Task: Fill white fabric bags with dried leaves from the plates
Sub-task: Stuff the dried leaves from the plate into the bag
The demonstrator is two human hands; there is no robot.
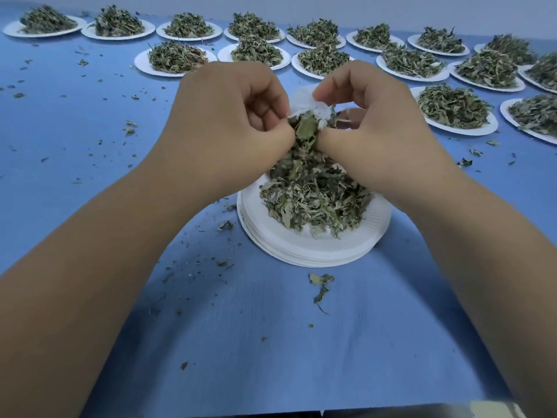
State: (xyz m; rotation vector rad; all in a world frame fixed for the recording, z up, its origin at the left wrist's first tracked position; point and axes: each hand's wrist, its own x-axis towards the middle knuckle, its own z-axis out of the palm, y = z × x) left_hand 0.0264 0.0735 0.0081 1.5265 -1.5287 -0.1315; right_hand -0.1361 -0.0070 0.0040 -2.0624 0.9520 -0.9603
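- My left grip (229, 122) and right grip (370, 128) meet at centre frame. Both are curled closed, pinching the mouth of the white bag (301, 99) to keep it spread for filling.
- Dried leaves (306, 131) poke from the bag between my thumbs, so I judge this the stuffing step.
- I hold the bag directly above the stack of plates (316, 245), so spills land on its leaf pile (313, 200).
- More heaped plates (140, 63) wait across the upper frame on the blue surface (271, 342), which is littered with crumbs.
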